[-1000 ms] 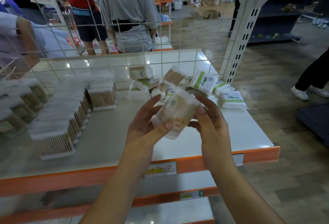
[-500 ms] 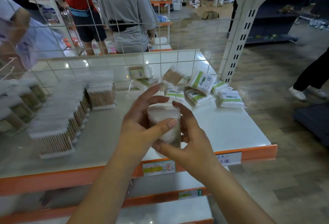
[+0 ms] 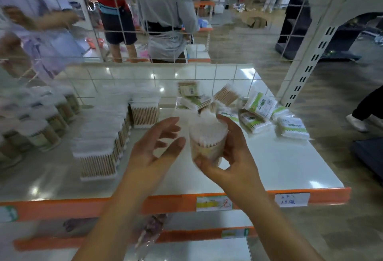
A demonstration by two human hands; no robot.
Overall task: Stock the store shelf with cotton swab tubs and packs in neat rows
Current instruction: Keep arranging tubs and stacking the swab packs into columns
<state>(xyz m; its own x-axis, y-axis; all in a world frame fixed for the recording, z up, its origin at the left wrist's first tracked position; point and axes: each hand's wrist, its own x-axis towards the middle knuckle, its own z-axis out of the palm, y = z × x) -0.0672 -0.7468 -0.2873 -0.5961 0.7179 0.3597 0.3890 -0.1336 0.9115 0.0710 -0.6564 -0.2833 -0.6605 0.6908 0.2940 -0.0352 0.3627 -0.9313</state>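
Observation:
My right hand (image 3: 230, 157) grips a round clear tub of cotton swabs (image 3: 207, 142), held upright above the white shelf (image 3: 279, 163). Just left of the tub is my left hand (image 3: 153, 148), fingers spread and off it. Neat rows of flat swab packs (image 3: 99, 136) stand on the left half of the shelf, with round tubs (image 3: 39, 128) further left. A loose heap of green-labelled swab packs (image 3: 257, 113) lies at the back right.
A wire grid (image 3: 153, 57) closes the back of the shelf; people stand behind it. An orange front rail (image 3: 165, 202) carries price labels. A white upright post (image 3: 310, 59) rises at the right. Lower shelves sit below, and a person's shoe shows at the far right.
The tub was turned from tilted to upright while both hands held it. Now my left hand has let go and opened, and the tub stays in my right hand.

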